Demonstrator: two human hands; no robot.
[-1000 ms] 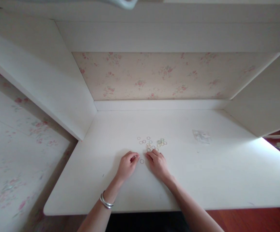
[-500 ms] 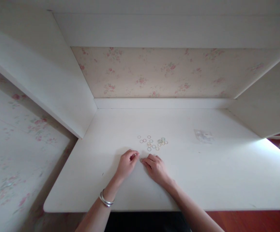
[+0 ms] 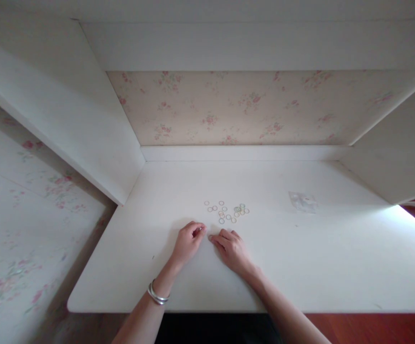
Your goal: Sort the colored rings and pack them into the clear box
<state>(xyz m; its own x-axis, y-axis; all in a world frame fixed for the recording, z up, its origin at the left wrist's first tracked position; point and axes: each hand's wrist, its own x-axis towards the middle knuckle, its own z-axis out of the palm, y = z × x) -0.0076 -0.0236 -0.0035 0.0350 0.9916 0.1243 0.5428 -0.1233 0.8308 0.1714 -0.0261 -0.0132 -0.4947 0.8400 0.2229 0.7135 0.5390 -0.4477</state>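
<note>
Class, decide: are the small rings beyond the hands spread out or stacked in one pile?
Spread out: the rings lie scattered on the white tabletop, several singly, though some toward the right overlap.

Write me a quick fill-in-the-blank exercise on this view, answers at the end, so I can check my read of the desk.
The silver bracelet is on the person's ____ wrist.
The clear plastic bag lies on the desk to the ____ of the loose rings.
The wallpaper behind the desk is patterned with ____.

Missing words: left; right; flowers.
</note>
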